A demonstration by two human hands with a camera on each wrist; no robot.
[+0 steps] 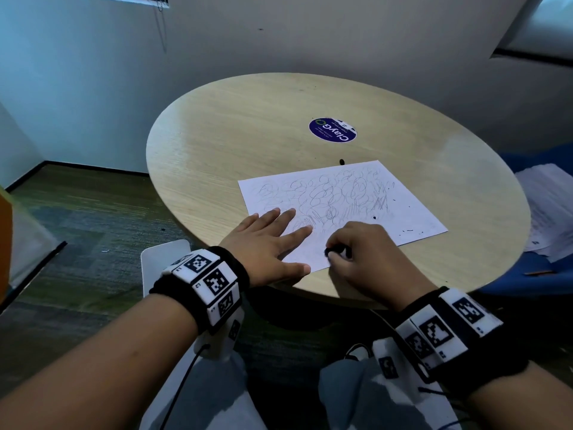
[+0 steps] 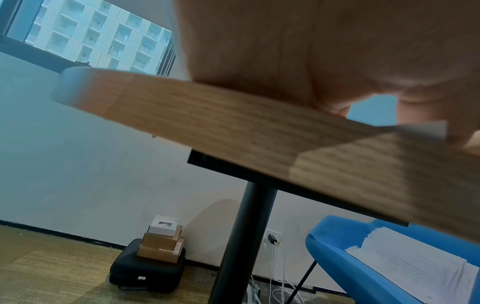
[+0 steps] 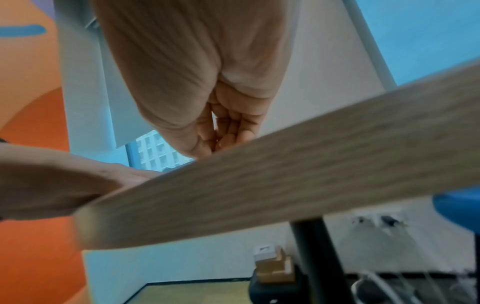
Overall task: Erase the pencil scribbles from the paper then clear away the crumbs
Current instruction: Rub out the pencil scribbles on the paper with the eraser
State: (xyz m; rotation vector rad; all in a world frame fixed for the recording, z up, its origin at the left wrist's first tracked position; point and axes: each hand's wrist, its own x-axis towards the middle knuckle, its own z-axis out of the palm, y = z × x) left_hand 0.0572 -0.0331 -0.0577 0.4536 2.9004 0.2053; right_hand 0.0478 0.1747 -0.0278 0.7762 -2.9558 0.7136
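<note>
A white sheet of paper [image 1: 400, 193] covered in grey pencil scribbles [image 1: 328, 197] lies on the round wooden table [image 1: 248, 125]. My left hand [image 1: 266, 240] lies flat on the sheet's near left corner, fingers spread and straight. My right hand [image 1: 356, 246] rests on the near edge of the paper, fingers curled, pinching a small black eraser [image 1: 334, 251] against the sheet. Small dark crumbs [image 1: 409, 231] dot the right side of the paper. In the wrist views the table edge [image 2: 233, 127] hides the fingertips; a paper corner [image 2: 431, 129] shows under my left hand.
A round blue sticker [image 1: 332, 130] and a small dark blob [image 1: 342, 162] sit on the table beyond the sheet. A blue chair [image 1: 527, 280] at the right holds a stack of papers [image 1: 552, 212]. Boxes on a black case [image 2: 153, 261] stand on the floor by the table leg [image 2: 239, 242].
</note>
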